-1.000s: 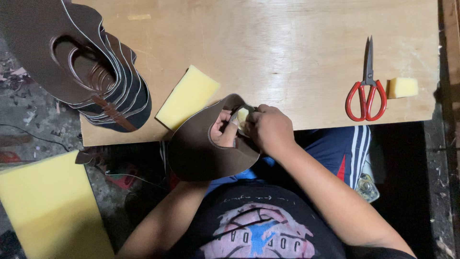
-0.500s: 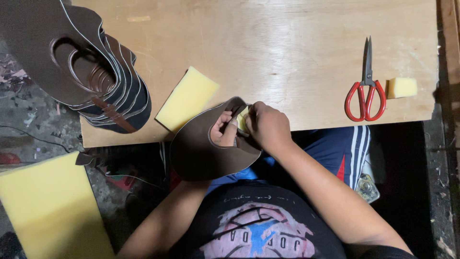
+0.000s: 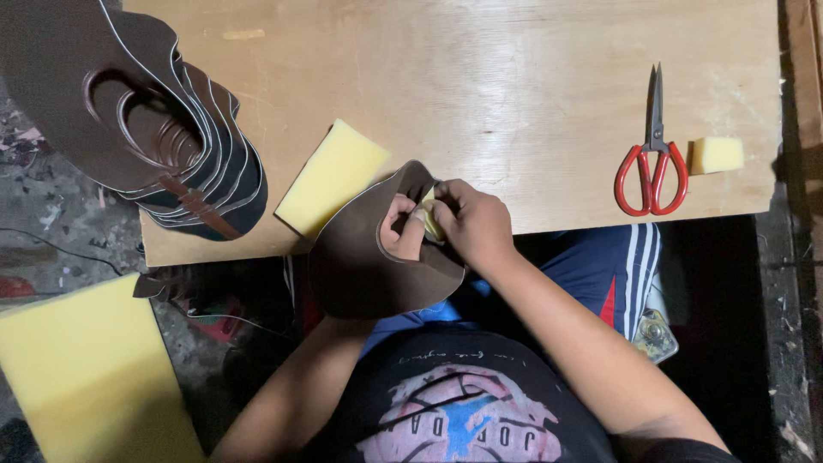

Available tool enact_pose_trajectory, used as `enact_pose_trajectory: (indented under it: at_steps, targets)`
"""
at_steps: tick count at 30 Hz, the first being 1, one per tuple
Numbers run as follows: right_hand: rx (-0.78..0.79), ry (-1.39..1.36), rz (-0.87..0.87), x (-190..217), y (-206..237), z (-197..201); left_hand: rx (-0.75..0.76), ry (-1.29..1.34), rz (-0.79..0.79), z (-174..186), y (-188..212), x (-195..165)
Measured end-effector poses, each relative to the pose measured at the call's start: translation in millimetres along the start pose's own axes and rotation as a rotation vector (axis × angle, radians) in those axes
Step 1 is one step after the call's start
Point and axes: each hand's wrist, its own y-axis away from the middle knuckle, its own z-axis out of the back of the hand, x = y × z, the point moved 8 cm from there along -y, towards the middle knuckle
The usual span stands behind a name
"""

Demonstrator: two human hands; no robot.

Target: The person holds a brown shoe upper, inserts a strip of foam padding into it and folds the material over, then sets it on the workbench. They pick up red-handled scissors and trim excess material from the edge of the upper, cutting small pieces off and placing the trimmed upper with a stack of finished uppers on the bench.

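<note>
A curved brown leather piece with a pale edge hangs over the near edge of the wooden board. My left hand reaches through its opening, fingers gripping the leather from inside. My right hand pinches a small yellow sponge bit against the leather's rim, close to the left fingers. Just left of the leather, a yellow foam block lies on the board.
A stack of several brown leather cutouts sits at the board's left corner. Red-handled scissors and a small yellow foam cube lie at the right. A large yellow foam sheet rests on the floor at lower left.
The leather piece has turned slightly in my hands and the right hand's sponge has shifted a little along its rim. Everything else is still.
</note>
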Motion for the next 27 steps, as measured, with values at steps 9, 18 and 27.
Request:
enact_pose_trajectory:
  at_steps: [9, 18, 27]
  targets:
    - [-0.022, 0.129, 0.201, -3, -5, -18, 0.123, 0.139, -0.110, -1, 2, 12]
    - [0.236, -0.258, 0.021, -23, 2, -14, 0.072, 0.089, 0.183, 16, 3, 24]
    - [0.222, 0.037, -0.026, -6, -7, -10, 0.184, -0.369, 0.059, 14, -16, 5]
